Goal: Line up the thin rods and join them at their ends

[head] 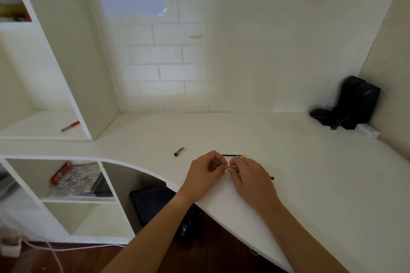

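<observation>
White desk (310, 162): both hands' fingers (218, 165) pinch a clear pen barrel (226, 166) between them.

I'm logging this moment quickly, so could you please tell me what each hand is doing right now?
Left hand: fingers curled, pinching a thin clear pen part.
Right hand: pinching the same part's other end.

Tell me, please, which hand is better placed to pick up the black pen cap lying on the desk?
Left. The pen cap lies on the left hand side, while the right hand sits farther away.
</observation>
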